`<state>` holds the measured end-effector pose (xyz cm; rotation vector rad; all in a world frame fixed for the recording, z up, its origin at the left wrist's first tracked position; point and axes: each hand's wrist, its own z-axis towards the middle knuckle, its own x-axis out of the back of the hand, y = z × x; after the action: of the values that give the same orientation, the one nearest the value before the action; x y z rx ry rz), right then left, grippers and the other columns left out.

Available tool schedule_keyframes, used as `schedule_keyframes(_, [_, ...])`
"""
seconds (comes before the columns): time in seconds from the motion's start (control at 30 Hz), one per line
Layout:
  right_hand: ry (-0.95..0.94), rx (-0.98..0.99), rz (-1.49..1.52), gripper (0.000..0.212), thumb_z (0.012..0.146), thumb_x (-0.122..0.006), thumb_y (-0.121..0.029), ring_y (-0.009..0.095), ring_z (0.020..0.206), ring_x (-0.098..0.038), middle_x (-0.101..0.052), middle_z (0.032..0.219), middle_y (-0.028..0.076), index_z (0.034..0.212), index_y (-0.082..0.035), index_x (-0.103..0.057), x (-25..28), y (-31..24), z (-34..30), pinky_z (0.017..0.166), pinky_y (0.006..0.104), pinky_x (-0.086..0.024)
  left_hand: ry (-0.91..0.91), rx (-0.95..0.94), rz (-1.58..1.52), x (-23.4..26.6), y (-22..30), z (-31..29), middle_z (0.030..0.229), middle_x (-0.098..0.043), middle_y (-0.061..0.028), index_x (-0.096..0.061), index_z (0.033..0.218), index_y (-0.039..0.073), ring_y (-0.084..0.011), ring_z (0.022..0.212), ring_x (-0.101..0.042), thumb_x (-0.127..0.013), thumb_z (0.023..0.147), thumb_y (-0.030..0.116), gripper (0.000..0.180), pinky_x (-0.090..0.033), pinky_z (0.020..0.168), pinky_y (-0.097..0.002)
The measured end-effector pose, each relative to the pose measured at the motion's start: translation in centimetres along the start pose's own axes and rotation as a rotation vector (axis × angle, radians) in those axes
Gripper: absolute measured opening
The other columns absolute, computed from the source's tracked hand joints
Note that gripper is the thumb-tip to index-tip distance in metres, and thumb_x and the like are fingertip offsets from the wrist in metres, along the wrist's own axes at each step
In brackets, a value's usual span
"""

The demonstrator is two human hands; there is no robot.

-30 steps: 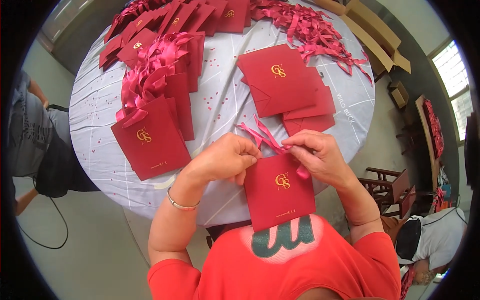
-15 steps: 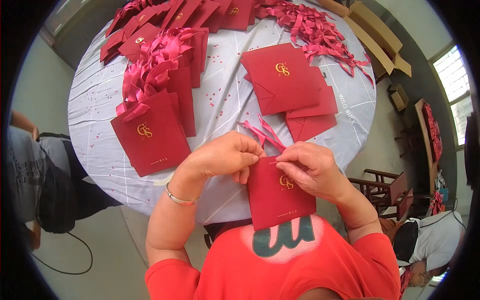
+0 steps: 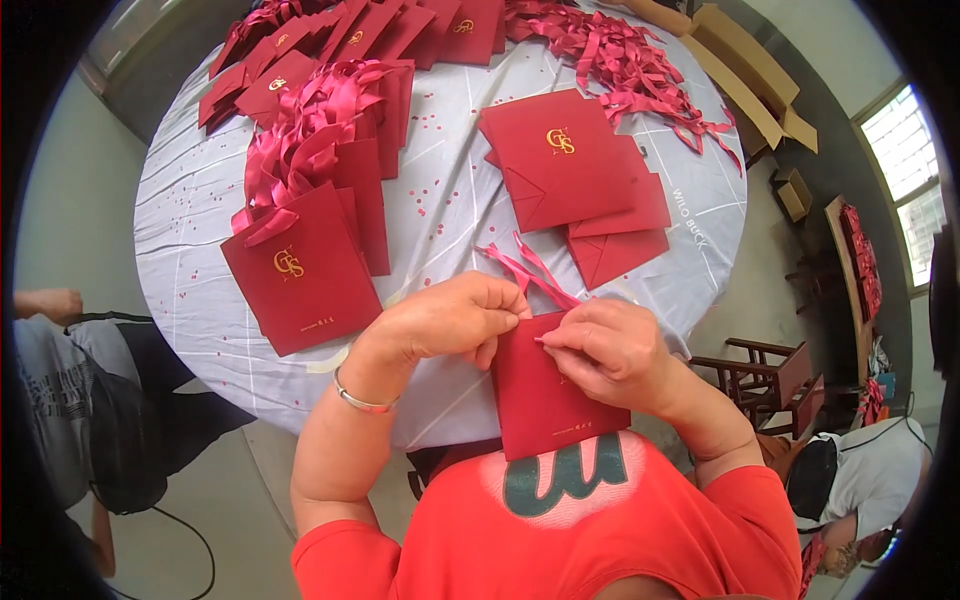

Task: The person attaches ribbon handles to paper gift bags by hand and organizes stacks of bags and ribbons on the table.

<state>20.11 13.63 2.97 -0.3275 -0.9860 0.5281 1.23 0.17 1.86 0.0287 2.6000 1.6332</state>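
A small dark red paper gift bag (image 3: 545,412) rests against my body at the table's near edge, its gold emblem mostly covered. My left hand (image 3: 458,316) is closed at the bag's upper left corner, with the fingertips partly out of sight behind it. In front of the bag's upper part, my right hand (image 3: 612,352) is pinched on a pink ribbon, whose short tip pokes out from the fingers. More pink ribbon (image 3: 528,268) lies loosely on the cloth just beyond the bag's top edge. Exactly where the ribbon passes through the bag is hidden.
Flat red bags (image 3: 560,160) are piled beyond my right hand. Bags with ribbon handles (image 3: 310,270) stand in a row at left. Loose pink ribbons (image 3: 640,70) heap at the far right of the round table (image 3: 450,120). A person (image 3: 70,400) is at left; wooden chairs (image 3: 765,375) stand at right.
My right hand has shifted slightly left and down from the bag's top edge, and a ribbon tip now shows at its fingers. My left hand has barely moved. The person at left has shifted an arm.
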Motion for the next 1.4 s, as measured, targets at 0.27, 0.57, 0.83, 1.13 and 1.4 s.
schedule_keyframes(0.27, [0.010,0.026,-0.122,0.017,0.070,-0.075,-0.001,0.022,0.066,-0.064,-0.062,0.077,0.007,0.083,-0.004,-0.065,-0.6,-0.1,0.0,0.055,0.0331,-0.051,0.025,-0.013,-0.058,-0.2,0.2,-0.1,0.068,-0.060,0.0017,-0.063,0.102,0.003,-0.0056,0.053,-0.055,-0.050,0.097,0.008,0.014,-0.038,0.048,-0.0218])
schedule_keyframes(0.57, [-0.222,-0.030,-0.387,0.010,0.075,-0.068,-0.002,0.025,0.061,-0.060,-0.057,0.073,0.011,0.079,-0.003,-0.058,-0.7,-2.7,0.5,0.051,0.0351,-0.048,0.140,-0.002,0.022,-1.2,0.8,-0.1,0.067,-0.062,0.0000,-0.068,0.102,0.001,-0.0062,0.053,-0.057,-0.053,0.094,0.005,0.018,-0.039,0.049,-0.0221])
schedule_keyframes(0.83, [-0.343,-0.193,-0.289,0.011,0.077,-0.066,-0.007,0.036,0.060,-0.061,-0.059,0.070,0.017,0.077,0.000,-0.057,-0.6,-1.7,2.6,0.053,0.0431,-0.051,0.192,0.010,0.083,-1.3,0.7,0.0,0.067,-0.063,-0.0061,-0.069,0.100,-0.003,-0.0119,0.054,-0.060,-0.050,0.090,0.001,0.021,-0.047,0.053,-0.0276])
schedule_keyframes(1.13, [-0.439,-0.243,-0.202,0.006,0.077,-0.063,-0.007,0.037,0.068,-0.064,-0.063,0.076,0.018,0.076,-0.001,-0.063,-1.0,-0.4,2.4,0.060,0.0471,-0.051,0.199,-0.003,0.132,-1.9,0.2,0.4,0.067,-0.063,-0.0072,-0.067,0.091,-0.003,-0.0135,0.054,-0.061,-0.048,0.086,0.000,0.020,-0.046,0.051,-0.0300])
schedule_keyframes(1.4, [-0.406,-0.340,0.032,0.012,0.078,-0.067,-0.012,0.040,0.075,-0.065,-0.066,0.077,0.020,0.076,0.000,-0.067,0.7,0.4,3.2,0.067,0.0454,-0.053,0.165,-0.013,0.094,-1.7,0.5,0.1,0.067,-0.062,-0.0063,-0.063,0.089,-0.004,-0.0133,0.054,-0.061,-0.049,0.086,0.001,0.016,-0.047,0.051,-0.0297])
